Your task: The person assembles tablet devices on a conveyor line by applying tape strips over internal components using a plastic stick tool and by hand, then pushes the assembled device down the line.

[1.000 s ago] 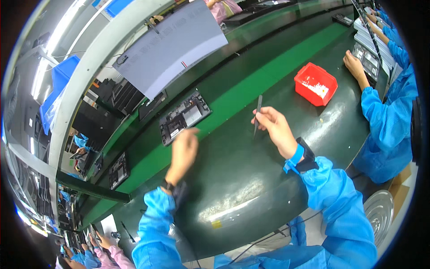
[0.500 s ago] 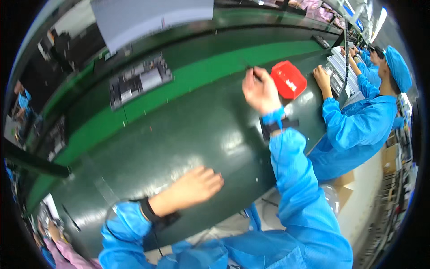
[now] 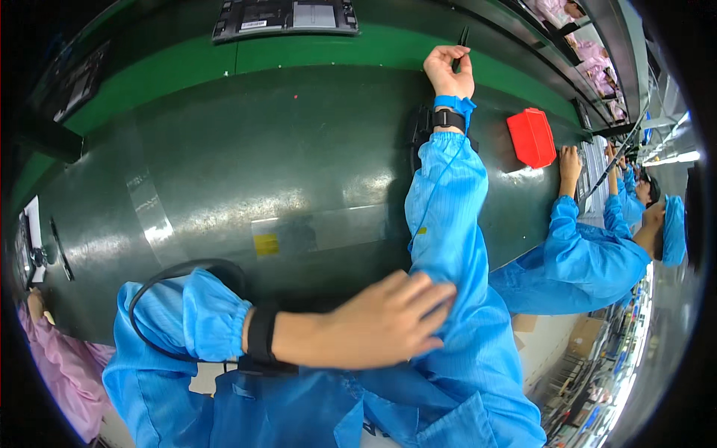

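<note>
My right hand [image 3: 449, 72] is stretched out toward the green strip at the far side of the bench. Pinched in its fingers is a pair of dark tweezers [image 3: 464, 36], tips pointing away from me. A blue band and a black strap circle that wrist. Close to my body, my left hand [image 3: 381, 319] lies across in front of me, fingers apart and nothing in them, at the blue sleeve [image 3: 452, 246] of my right arm. Beyond the bench, left of my right hand, a laptop-like electronic assembly [image 3: 287, 16] rests on the green strip, cut off by the upper edge.
A red bin [image 3: 532, 138] stands on the dark green bench [image 3: 224, 157], right of my right arm. A co-worker in blue [image 3: 575, 261] works at the right; a pink sleeve [image 3: 63, 366] shows at lower left. A black pen-like tool [image 3: 61, 250] lies at the left end.
My view has shifted, so the bench and assembly sit differently. My right arm now reaches farther out with the tweezers. My left hand has moved off the bench to my right sleeve.
</note>
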The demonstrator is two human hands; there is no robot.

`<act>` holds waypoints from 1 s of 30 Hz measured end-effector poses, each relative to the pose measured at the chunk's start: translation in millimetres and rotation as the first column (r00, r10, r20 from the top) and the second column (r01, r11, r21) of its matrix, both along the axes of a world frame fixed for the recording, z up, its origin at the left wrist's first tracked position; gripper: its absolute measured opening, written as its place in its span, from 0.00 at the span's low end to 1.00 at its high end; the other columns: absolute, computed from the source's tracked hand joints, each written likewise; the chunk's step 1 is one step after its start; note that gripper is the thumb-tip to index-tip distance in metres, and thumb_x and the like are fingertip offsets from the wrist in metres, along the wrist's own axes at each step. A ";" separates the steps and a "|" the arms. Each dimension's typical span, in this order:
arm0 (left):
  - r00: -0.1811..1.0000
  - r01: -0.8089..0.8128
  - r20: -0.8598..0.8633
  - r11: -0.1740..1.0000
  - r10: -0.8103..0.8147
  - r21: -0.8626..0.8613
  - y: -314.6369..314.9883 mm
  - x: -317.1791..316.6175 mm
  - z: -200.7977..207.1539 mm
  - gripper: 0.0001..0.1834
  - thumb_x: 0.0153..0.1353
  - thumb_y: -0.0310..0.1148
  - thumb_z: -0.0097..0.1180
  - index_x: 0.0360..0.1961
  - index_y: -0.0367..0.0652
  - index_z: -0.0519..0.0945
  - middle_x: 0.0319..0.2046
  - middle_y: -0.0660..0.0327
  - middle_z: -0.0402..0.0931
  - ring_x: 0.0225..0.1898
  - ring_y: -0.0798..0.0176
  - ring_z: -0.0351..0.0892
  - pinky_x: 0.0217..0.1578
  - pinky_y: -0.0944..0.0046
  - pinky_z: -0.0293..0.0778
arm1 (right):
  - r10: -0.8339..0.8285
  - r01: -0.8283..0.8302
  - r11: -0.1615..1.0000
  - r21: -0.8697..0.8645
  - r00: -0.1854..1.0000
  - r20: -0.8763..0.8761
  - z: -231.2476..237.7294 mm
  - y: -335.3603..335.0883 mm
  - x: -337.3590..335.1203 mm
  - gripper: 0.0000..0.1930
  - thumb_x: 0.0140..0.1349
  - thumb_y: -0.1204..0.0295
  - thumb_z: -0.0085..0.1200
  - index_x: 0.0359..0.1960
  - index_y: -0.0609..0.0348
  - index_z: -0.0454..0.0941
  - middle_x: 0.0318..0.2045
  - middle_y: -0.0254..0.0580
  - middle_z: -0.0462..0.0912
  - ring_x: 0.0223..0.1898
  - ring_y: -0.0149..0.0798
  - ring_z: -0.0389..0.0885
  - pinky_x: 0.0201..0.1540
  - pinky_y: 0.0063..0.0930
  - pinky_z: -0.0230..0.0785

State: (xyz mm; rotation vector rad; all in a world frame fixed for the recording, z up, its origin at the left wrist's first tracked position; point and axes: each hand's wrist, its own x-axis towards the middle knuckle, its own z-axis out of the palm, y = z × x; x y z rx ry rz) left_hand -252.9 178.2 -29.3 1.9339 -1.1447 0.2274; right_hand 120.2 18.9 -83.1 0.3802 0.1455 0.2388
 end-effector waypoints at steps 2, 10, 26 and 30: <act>0.998 -0.004 -0.060 0.997 0.000 -0.072 -16.1 -13.9 2.0 0.29 0.55 0.43 0.69 0.48 0.27 0.80 0.58 0.48 0.74 0.50 0.52 0.74 0.49 0.57 0.76 | -0.049 0.049 0.996 -0.077 0.999 0.008 -2.3 6.4 5.2 0.10 0.70 0.66 0.51 0.33 0.58 0.79 0.28 0.33 0.84 0.26 0.33 0.78 0.31 0.26 0.72; 0.983 0.097 -0.116 0.933 -0.145 -0.347 -6.3 34.2 -26.1 0.13 0.59 0.27 0.63 0.43 0.29 0.82 0.45 0.54 0.80 0.44 0.56 0.81 0.41 0.61 0.79 | 0.047 -0.041 0.992 0.122 0.998 -0.048 -6.0 -3.9 -0.9 0.12 0.65 0.65 0.54 0.26 0.57 0.80 0.23 0.31 0.83 0.21 0.31 0.76 0.26 0.25 0.71; 0.976 -0.168 -0.179 0.955 0.126 -0.243 4.1 91.7 -54.4 0.12 0.54 0.26 0.71 0.41 0.42 0.87 0.36 0.62 0.78 0.32 0.62 0.78 0.31 0.61 0.76 | 0.117 -0.109 0.988 0.106 0.991 -0.071 -1.4 -6.9 10.3 0.12 0.62 0.67 0.54 0.21 0.55 0.79 0.20 0.29 0.81 0.19 0.29 0.75 0.23 0.21 0.70; 0.979 -0.129 -0.189 0.953 0.078 -0.274 4.6 91.8 -53.4 0.11 0.54 0.24 0.70 0.40 0.41 0.86 0.35 0.61 0.77 0.32 0.61 0.78 0.30 0.61 0.76 | 0.135 -0.127 0.986 0.108 0.989 -0.068 -5.0 -13.9 19.4 0.11 0.61 0.67 0.54 0.20 0.55 0.79 0.20 0.29 0.81 0.19 0.28 0.75 0.23 0.21 0.69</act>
